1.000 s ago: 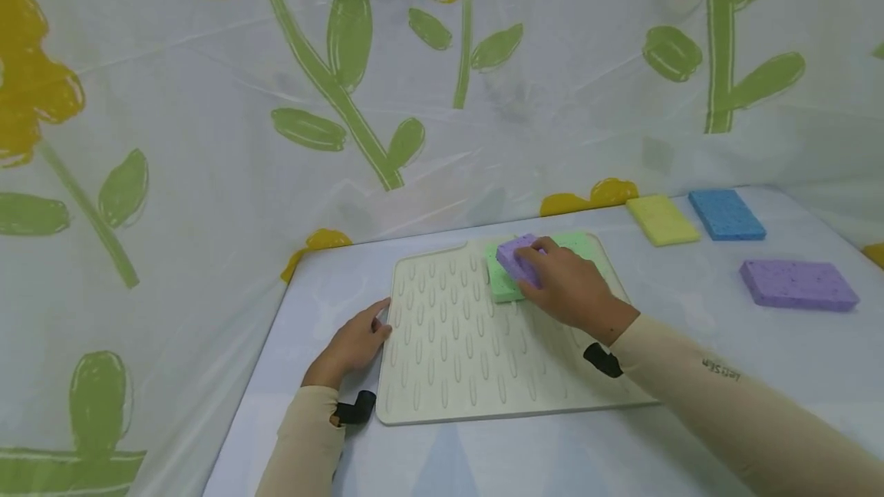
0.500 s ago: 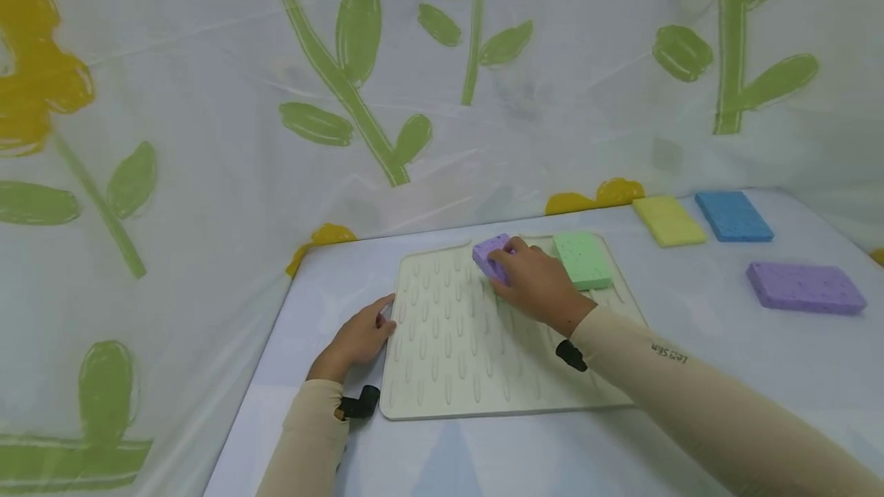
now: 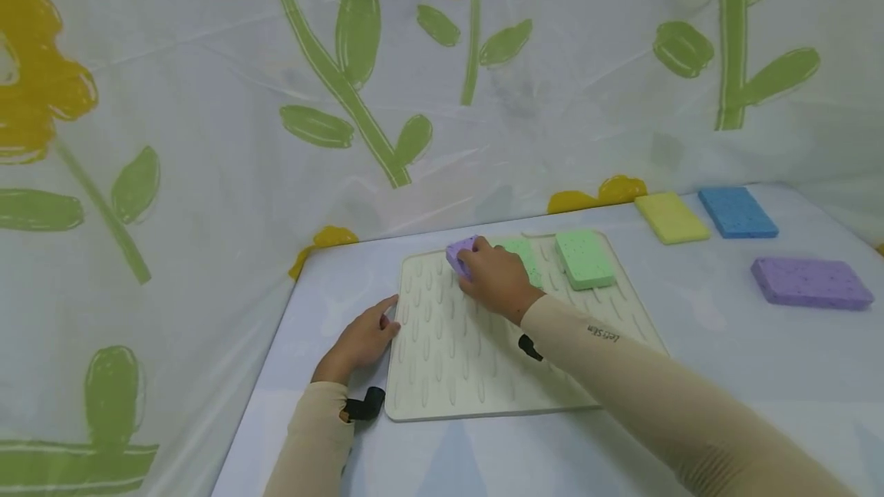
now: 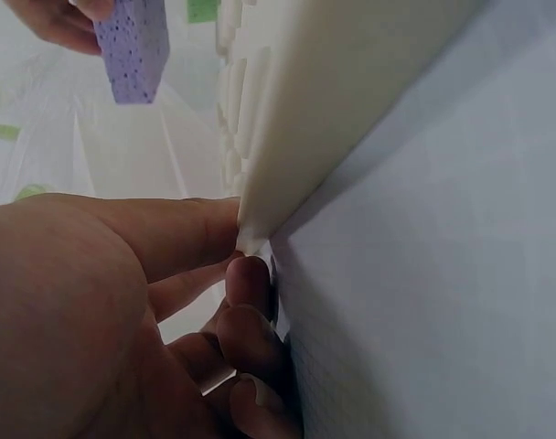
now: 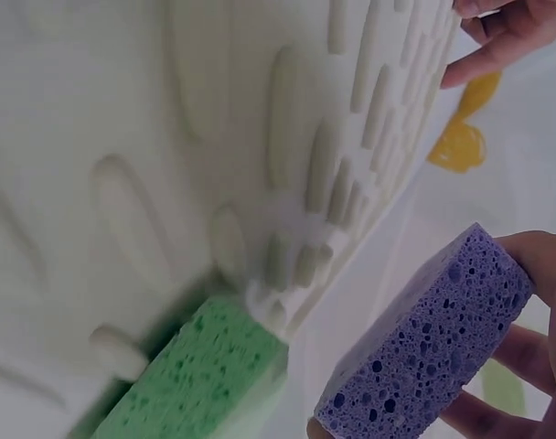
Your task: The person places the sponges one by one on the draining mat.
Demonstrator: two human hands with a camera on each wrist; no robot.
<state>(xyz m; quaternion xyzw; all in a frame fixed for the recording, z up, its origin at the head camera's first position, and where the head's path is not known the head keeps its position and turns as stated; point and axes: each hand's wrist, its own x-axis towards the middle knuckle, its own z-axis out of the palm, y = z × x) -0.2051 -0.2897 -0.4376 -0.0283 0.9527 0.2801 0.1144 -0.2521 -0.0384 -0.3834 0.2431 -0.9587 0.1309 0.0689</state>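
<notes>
Purple sponge (image 5: 426, 340): nearest, we log the left hand (image 3: 359, 337), loosely bent, touching the ribbed mat (image 3: 449, 363) along its left edge; farther, the right hand (image 3: 503, 281) pinches the sponge above the mat, long side slanting lower-left to upper-right in right wrist view; farthest, yellow sponge (image 3: 672, 218), blue sponge (image 3: 738, 212).

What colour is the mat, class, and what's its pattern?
The mat is cream, with staggered rows of raised oblong ridges; the head view shows it best.
</notes>
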